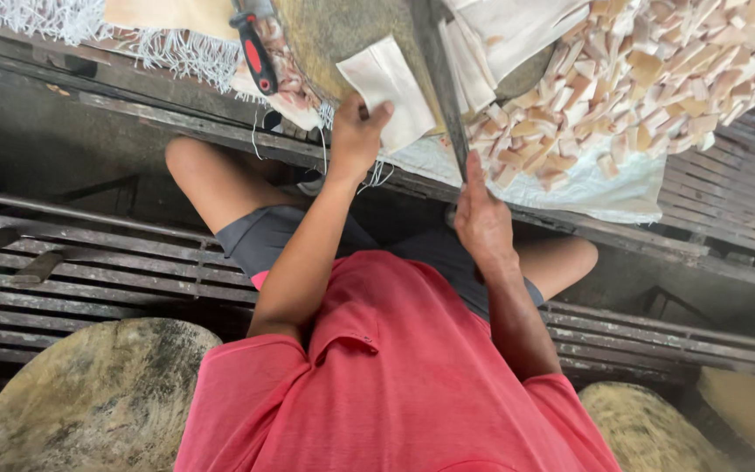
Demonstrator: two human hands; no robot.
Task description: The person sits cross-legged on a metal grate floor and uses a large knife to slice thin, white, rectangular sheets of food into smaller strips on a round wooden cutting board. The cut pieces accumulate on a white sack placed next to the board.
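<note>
On the tabletop (517, 203) at the top of the head view, a pale folded sheet (384, 83) is seen lying on a round, worn olive-brown slab (342, 31), and its lower edge is gripped by the left hand (357, 135), whose fingers are curled shut on it with the thumb pressed against its face. Just to the right, a long dark blade (441, 83) is set on edge across the slab, and its near end is met by the right hand (482, 218), which is closed about that end with the forefinger laid straight along the metal; whether a handle is enclosed cannot be told. The folded sheet is thus found between the two hands, just left of the blade and touching the slab. Beyond the blade, a stack of similar pale sheets (504, 35) is laid, and further right a large heap of small tan and cream cut pieces (657, 79) is spread over a white cloth (605, 188) that hangs over the tabletop's near edge. To the left of the slab, a red-and-black handled tool (253, 54) is placed beside a fringed white fabric (54, 19). Below, a red shirt (395, 376) and dark shorts are worn by the person, and slatted metal bars (89, 280) are seen under the knees.
</note>
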